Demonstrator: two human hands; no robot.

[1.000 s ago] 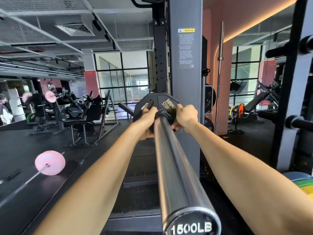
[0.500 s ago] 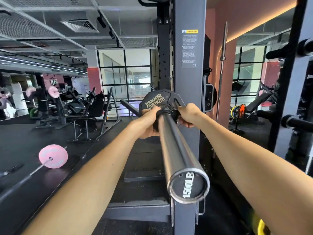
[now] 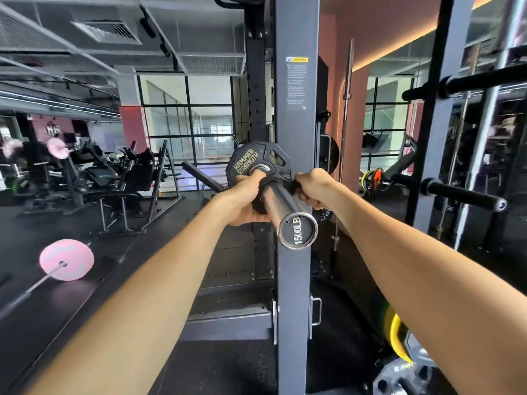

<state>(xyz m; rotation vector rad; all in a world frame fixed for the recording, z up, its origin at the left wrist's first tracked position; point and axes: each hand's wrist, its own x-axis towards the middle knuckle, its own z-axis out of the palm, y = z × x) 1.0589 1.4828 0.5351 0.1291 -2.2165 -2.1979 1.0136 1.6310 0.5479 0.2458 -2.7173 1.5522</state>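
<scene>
While both arms reach in from the lower corners of the frame, the left hand (image 3: 244, 201) curls round the black collar (image 3: 274, 179) from the left and below, and the right hand (image 3: 314, 190) grips the collar's right side, fingers closed on it. The collar sits on the steel barbell sleeve (image 3: 281, 206) at the centre of the frame, just in front of the black weight plate (image 3: 248, 162). Behind the sleeve stands a grey rack upright (image 3: 296, 132). A pink-plated barbell (image 3: 67, 259) lies on the floor at lower left.
</scene>
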